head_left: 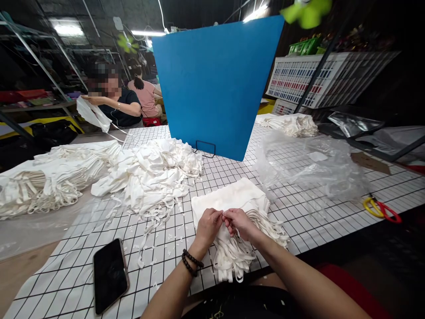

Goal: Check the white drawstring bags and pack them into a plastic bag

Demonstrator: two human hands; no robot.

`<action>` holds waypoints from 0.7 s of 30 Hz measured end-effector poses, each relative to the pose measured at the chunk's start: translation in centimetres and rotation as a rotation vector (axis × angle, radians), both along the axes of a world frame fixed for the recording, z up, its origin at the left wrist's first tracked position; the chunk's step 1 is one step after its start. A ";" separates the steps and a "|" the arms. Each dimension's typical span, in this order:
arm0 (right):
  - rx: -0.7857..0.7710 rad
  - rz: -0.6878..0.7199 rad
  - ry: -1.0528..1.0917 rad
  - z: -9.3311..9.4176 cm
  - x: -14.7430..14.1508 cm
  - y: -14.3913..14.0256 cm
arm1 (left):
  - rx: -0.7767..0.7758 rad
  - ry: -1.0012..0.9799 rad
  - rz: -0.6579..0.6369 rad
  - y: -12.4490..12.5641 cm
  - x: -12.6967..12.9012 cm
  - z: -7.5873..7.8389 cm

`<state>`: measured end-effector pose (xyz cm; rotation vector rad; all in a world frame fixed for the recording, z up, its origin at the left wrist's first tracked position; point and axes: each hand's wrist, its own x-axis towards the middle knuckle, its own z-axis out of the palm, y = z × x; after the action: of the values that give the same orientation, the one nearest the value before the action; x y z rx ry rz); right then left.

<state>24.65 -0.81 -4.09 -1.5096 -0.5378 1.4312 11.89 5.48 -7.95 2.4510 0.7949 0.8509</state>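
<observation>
A neat stack of folded white cloth pieces (236,196) lies on the gridded table just in front of me, its white straps (232,259) hanging toward the near edge. My left hand (208,226), with a dark bead bracelet on the wrist, and my right hand (237,222) meet over the near end of the top piece. Both hands have fingers pinched together on its fabric, thumbs almost touching.
A loose heap of white cloth (152,175) and more stacks (49,177) lie left. A black phone (109,274) rests near left. A blue board (215,84) stands behind, clear plastic bags (308,166) and yellow-red scissors (381,209) right. Two people sit far left.
</observation>
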 end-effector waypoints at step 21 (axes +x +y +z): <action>0.244 0.128 -0.710 4.9 2.0 -4.6 | 0.027 0.190 -0.100 -2.9 -5.1 3.3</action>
<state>26.68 -5.39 0.82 -1.7831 -1.2066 0.8423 6.84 2.62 -4.61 2.5989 0.7227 0.6033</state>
